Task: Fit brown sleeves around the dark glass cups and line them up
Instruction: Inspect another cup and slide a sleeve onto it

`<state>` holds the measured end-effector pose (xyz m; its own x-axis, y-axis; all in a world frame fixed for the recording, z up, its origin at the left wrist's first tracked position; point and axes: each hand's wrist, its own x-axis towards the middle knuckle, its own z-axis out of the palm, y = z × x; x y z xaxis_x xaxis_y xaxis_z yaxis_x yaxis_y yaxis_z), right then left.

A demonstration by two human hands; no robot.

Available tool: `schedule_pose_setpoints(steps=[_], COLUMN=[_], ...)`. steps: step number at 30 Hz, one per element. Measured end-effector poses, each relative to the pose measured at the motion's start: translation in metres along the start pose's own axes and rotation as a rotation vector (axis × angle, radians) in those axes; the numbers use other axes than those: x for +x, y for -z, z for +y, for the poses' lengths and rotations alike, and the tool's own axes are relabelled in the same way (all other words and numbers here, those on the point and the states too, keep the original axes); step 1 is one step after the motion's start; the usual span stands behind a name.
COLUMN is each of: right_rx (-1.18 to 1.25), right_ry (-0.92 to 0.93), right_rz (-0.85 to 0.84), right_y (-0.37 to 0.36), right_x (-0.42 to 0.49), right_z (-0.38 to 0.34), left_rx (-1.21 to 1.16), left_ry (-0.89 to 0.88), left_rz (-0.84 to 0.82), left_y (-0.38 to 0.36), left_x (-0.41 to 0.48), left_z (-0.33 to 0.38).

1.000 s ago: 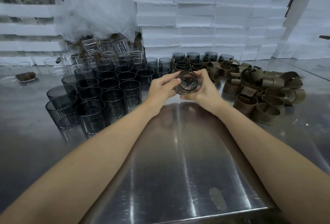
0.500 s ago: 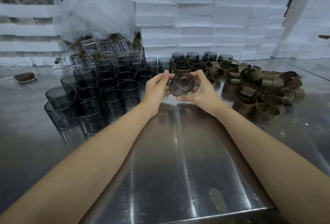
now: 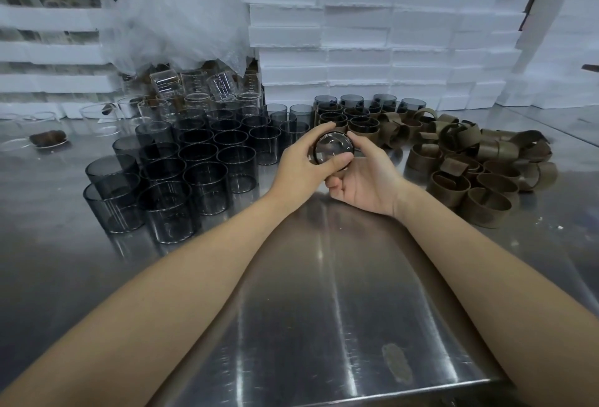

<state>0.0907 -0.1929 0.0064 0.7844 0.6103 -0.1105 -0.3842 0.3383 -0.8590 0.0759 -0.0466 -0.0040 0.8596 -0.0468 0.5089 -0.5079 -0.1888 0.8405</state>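
Steel table (image 3: 324, 277), cup (image 3: 334, 149) half hidden by fingers (image 3: 358, 141)

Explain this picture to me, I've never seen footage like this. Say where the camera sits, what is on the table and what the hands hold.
There is no machine here: a person works with bare hands, and one camera worn on the head looks forward and down, so both forearms reach in from the bottom. The left hand and the right hand together grip one dark glass cup, tipped so one round end faces the camera; whether a sleeve is on it I cannot tell. On the steel table, bare dark cups stand grouped on the left, loose brown sleeves lie heaped on the right, and cups already sleeved stand at the back between them. Behind them sit clear glass beakers and stacked white foam boxes.
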Motion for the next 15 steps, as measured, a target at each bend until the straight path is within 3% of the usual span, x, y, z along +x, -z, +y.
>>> schedule_pose_setpoints(steps=[8,15], right_rx=[-0.087,-0.128], right_ry=[-0.072,-0.105], right_rz=[-0.051,-0.04], right_y=[-0.001,-0.002], right_x=[-0.002,-0.0034], right_z=[-0.0007,0.0], left_rx=[-0.021,-0.032], left_ry=[-0.012,0.034], left_rz=[0.106,0.095], left_y=[-0.0028,-0.0036], left_x=[0.0026,0.0018], left_z=[0.0017,0.0011])
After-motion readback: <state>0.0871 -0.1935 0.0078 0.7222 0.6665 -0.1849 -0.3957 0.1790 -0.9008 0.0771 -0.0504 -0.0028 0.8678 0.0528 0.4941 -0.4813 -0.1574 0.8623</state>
